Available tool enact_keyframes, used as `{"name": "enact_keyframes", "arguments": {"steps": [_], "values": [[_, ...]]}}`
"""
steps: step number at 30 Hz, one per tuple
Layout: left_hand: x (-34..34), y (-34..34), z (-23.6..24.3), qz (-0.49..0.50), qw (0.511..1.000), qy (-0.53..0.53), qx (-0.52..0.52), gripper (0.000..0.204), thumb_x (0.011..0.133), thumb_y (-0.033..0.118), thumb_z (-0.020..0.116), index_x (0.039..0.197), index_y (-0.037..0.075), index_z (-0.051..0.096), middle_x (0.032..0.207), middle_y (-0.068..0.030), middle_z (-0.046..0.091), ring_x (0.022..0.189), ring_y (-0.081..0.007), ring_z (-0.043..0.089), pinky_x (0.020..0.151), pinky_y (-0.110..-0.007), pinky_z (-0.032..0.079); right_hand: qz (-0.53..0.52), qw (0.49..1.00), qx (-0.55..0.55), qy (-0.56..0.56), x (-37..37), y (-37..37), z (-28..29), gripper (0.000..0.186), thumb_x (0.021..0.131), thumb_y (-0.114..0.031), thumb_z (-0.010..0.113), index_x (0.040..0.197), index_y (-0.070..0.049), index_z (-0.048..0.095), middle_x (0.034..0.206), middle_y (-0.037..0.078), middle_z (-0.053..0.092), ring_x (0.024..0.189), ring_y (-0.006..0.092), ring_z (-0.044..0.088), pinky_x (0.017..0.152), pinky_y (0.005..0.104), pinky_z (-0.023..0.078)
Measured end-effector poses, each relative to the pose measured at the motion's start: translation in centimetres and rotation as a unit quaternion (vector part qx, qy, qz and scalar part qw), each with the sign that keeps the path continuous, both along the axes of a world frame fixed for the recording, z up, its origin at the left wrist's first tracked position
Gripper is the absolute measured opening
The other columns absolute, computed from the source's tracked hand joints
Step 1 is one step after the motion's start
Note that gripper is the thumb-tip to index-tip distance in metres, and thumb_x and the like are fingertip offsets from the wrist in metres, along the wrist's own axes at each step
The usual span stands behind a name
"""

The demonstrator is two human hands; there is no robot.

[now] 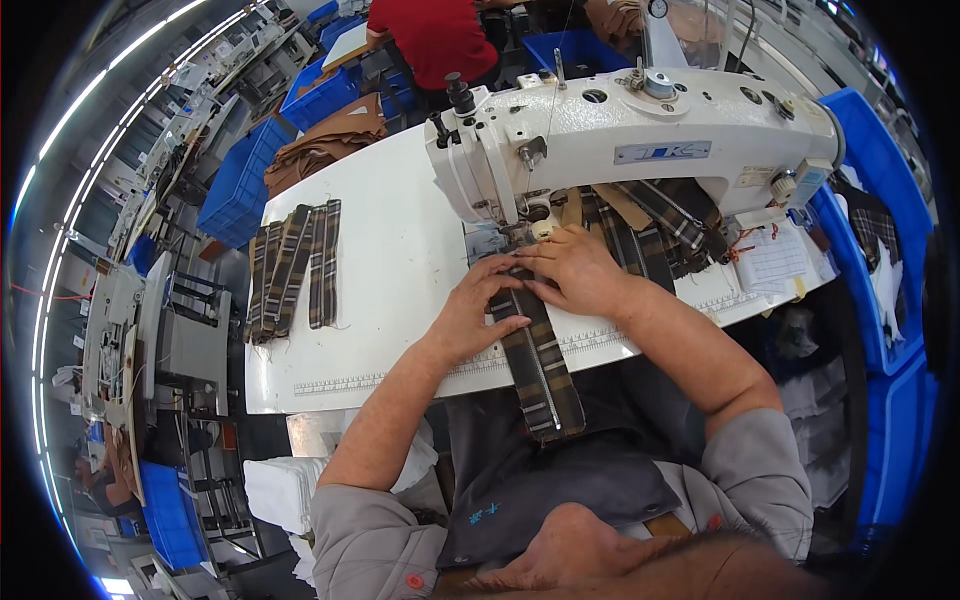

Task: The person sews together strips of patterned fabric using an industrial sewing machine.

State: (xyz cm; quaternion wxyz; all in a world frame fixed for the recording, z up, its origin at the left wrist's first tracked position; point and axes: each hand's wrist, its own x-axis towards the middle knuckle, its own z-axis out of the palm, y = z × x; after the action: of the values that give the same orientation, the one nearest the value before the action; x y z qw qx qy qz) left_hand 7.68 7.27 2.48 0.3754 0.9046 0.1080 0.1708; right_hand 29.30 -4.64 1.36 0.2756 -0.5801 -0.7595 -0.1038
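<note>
A dark plaid fabric strip with a zipper [535, 360] runs from below the needle of a white sewing machine [590, 125] over the table's front edge toward my lap. Along the strip's left edge, my left hand [472, 312] holds it with bent fingers, the thumb lower down on the cloth. My right hand [580, 268] grips the same strip close to the presser foot, fingertips meeting those of the left hand. The cloth under my fingertips is hidden.
More plaid strips [292, 270] lie on the left of the white table [385, 235]. Plaid pieces with zippers [650, 225] are heaped under the machine arm. A paper sheet [775, 258] lies at the right. Blue crates [885, 215] stand beside the table; a person in red [435, 40] sits beyond.
</note>
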Motion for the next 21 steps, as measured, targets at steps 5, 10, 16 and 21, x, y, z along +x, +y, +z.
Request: {"name": "enact_keyframes", "arguments": {"steps": [5,10,16,21], "values": [[-0.4,0.7,0.8,0.011,0.995,0.052,0.083,0.061,0.081,0.021,0.086,0.134,0.003,0.063,0.149,-0.0161,0.055,0.139,-0.0365,0.054,0.114,-0.046,0.048,-0.010,1.000,-0.004,-0.015,-0.2,-0.2,0.5,0.045,0.085,-0.036,0.078,0.117,-0.005,0.076,0.115,0.004,0.075,0.109,0.0217,0.063,0.096,0.0400,0.047],[-0.6,1.4,1.5,-0.030,0.992,0.077,0.095,0.059,0.084,0.030,0.082,0.133,0.001,0.064,0.151,-0.0150,0.054,0.139,-0.0347,0.053,0.115,-0.044,0.046,-0.018,1.000,-0.005,-0.021,-0.4,0.1,0.7,0.046,0.084,-0.038,0.078,0.114,-0.003,0.075,0.108,0.005,0.074,0.106,0.0229,0.062,0.093,0.0398,0.047],[-0.2,2.0,1.5,-0.039,0.992,0.064,0.099,0.060,0.079,0.024,0.085,0.131,0.002,0.065,0.150,-0.0168,0.055,0.137,-0.0367,0.055,0.114,-0.046,0.048,-0.037,0.997,-0.074,-0.005,-0.7,0.2,1.1,0.046,0.086,-0.039,0.076,0.118,-0.005,0.072,0.124,0.008,0.072,0.110,0.0287,0.066,0.097,0.0450,0.046],[-0.2,2.3,1.1,-0.048,0.992,0.056,0.100,0.060,0.079,0.024,0.086,0.130,0.002,0.066,0.149,-0.0166,0.056,0.136,-0.0366,0.056,0.114,-0.046,0.048,-0.030,0.997,-0.071,0.006,-0.6,0.3,0.9,0.049,0.086,-0.038,0.077,0.119,-0.004,0.071,0.125,0.009,0.071,0.111,0.0278,0.067,0.097,0.0448,0.046]]}}
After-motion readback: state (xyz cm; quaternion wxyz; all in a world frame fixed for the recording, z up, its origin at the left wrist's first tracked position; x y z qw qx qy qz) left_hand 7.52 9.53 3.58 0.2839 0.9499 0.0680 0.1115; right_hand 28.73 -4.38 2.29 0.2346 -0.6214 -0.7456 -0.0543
